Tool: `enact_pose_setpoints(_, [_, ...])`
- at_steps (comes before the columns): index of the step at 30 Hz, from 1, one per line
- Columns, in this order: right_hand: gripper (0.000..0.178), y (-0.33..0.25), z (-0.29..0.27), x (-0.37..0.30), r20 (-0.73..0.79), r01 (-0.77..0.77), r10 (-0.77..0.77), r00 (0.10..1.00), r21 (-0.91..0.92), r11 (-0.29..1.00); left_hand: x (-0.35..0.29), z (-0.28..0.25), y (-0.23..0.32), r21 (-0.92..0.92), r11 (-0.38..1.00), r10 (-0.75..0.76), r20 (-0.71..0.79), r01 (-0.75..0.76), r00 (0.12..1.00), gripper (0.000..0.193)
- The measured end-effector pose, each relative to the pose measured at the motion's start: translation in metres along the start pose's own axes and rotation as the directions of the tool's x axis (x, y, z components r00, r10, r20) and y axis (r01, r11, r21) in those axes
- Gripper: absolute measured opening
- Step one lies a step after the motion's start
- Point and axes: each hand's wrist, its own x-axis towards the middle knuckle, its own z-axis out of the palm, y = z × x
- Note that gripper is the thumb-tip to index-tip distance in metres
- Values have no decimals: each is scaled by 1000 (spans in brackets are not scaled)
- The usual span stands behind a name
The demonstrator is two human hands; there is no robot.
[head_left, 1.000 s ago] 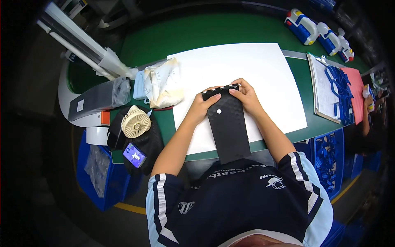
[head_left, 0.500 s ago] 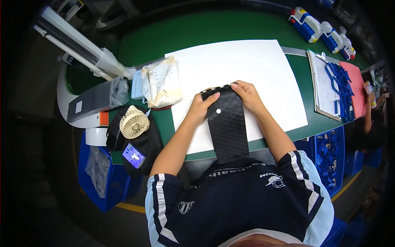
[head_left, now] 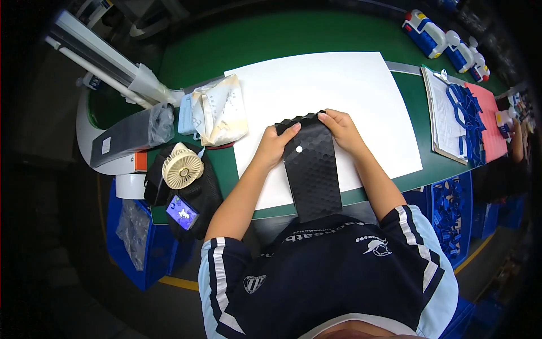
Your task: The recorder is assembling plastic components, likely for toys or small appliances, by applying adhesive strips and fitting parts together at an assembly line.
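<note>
Between my two hands is a long black sheet (head_left: 312,175) with a raised hexagon pattern and one small white dot near its upper left. Its far edge is wavy, and its near end reaches down to my shirt. My left hand (head_left: 275,143) grips the far left corner, thumb on top. At the far right corner my right hand (head_left: 342,131) pinches the edge, thumb on top as well. The fingers beneath the sheet are hidden. Under it lies a large white paper sheet (head_left: 316,79) on the green table (head_left: 226,51).
On the left are a paper bag (head_left: 223,113), a grey wrapped package (head_left: 127,135), a cream fan (head_left: 183,168) and a phone (head_left: 183,213) on a black bag. A clipboard (head_left: 443,116) with blue parts lies right. Blue bins (head_left: 451,220) stand below. Another person (head_left: 515,141) is at far right.
Both hands keep their hold on the black sheet, whose far edge looks slightly more exposed. At far right, the other person's hand and the white thing near it have shifted.
</note>
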Motion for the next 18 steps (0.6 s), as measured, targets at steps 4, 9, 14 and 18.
enact_pose_setpoints(4, [29, 4, -2, 0, -22, -66, 66, 998, -28, 997, 1, -1, -1, 19, 1000, 0, -4, 0, 1000, 30])
enact_pose_setpoints(9, [27, 12, -3, 6, -28, -152, 153, 988, 38, 988, 4, -6, 1, 228, 970, 87, -27, -79, 996, 30])
enact_pose_setpoints(14, [27, 1, -5, 5, 135, -190, 169, 976, 164, 968, 21, -23, 9, -246, 959, 99, -182, -143, 978, 31])
enact_pose_setpoints(18, [22, 5, -5, 8, 169, -233, 197, 966, 226, 946, 24, -28, 10, -264, 944, 132, -245, -197, 961, 29])
